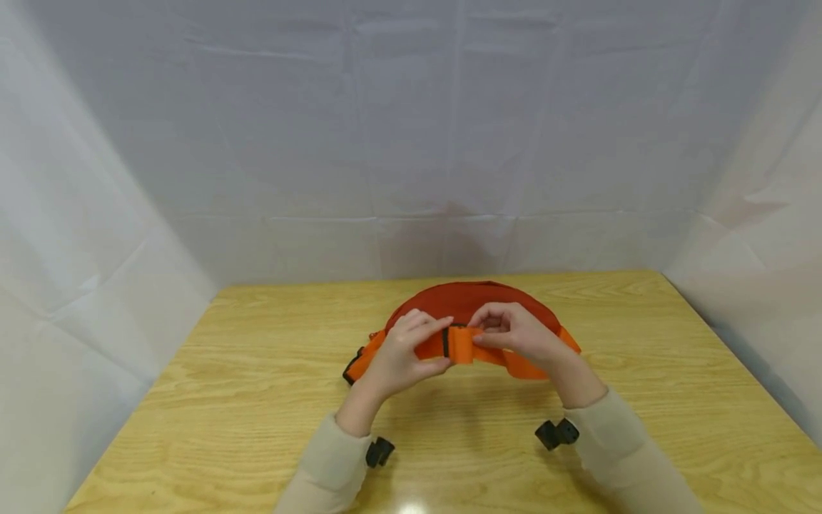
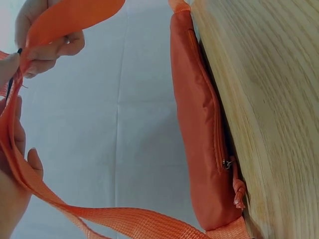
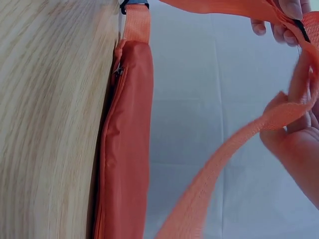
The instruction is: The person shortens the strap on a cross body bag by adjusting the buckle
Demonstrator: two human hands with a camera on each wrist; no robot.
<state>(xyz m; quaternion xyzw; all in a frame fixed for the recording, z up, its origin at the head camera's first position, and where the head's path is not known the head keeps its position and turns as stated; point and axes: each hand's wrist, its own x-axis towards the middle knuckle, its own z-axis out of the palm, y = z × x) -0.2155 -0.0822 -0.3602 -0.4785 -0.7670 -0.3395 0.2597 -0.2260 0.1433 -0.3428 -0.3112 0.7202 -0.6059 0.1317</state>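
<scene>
A red waist bag (image 1: 488, 294) rests on the table, its orange webbing strap (image 1: 461, 348) raised in front of it. My left hand (image 1: 406, 348) pinches the strap at a black strap slider (image 1: 446, 343), index finger at the upper edge and thumb at the lower. Just to the right, my right hand (image 1: 519, 334) pinches the strap between thumb and fingertips beside a folded loop. In the left wrist view, strap lengths (image 2: 124, 219) hang from the hands toward the bag, whose zipper pull (image 2: 227, 163) shows near one end. The fingers partly hide the slider.
A black buckle (image 1: 350, 369) on the strap lies at the bag's left end. Beneath everything is a wood-grain table (image 1: 257, 414), with white sheeting (image 1: 321, 157) behind and at both sides. Small black devices (image 1: 557, 433) sit at both wrists.
</scene>
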